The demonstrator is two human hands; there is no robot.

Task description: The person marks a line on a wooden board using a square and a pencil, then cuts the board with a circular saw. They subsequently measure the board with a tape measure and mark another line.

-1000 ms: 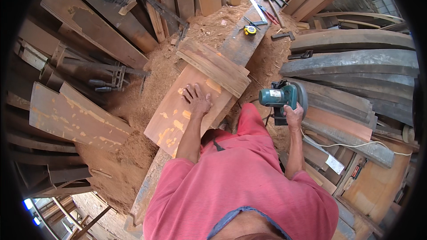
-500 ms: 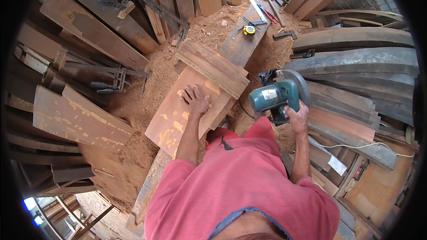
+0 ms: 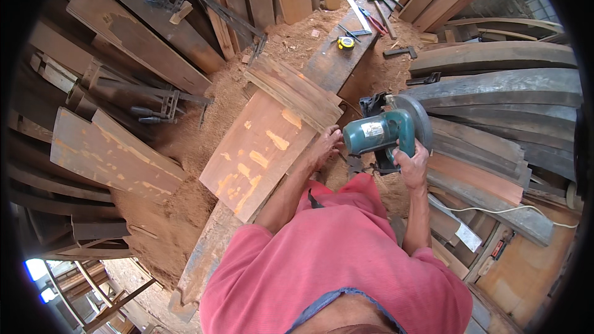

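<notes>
My right hand [image 3: 413, 164] is wrapped round the rear handle of a green circular saw [image 3: 374, 133], which is held up to the right of the workpiece. Its round blade guard [image 3: 413, 117] faces right. My left hand [image 3: 328, 146] is beside the right edge of the board, close to the saw's motor end; its fingers are loosely bent and hold nothing I can see. Whether they touch the saw I cannot tell. A reddish board [image 3: 257, 142] with pale yellow patches lies slanted on a long plank [image 3: 210, 253]. Across the board's far end lies a narrower wooden piece [image 3: 294, 91].
On the plank's far part lie a yellow tape measure [image 3: 345, 42], a try square [image 3: 357, 13] and red-handled pliers [image 3: 376, 23]. Sawdust [image 3: 161, 235] covers the floor. Stacked timber [image 3: 495, 93] stands at right, and leaning boards [image 3: 139, 37] with clamps [image 3: 167, 106] at left.
My left hand has lifted off the board's face and moved right, to the board's edge beside the saw. The saw in my right hand has barely moved.
</notes>
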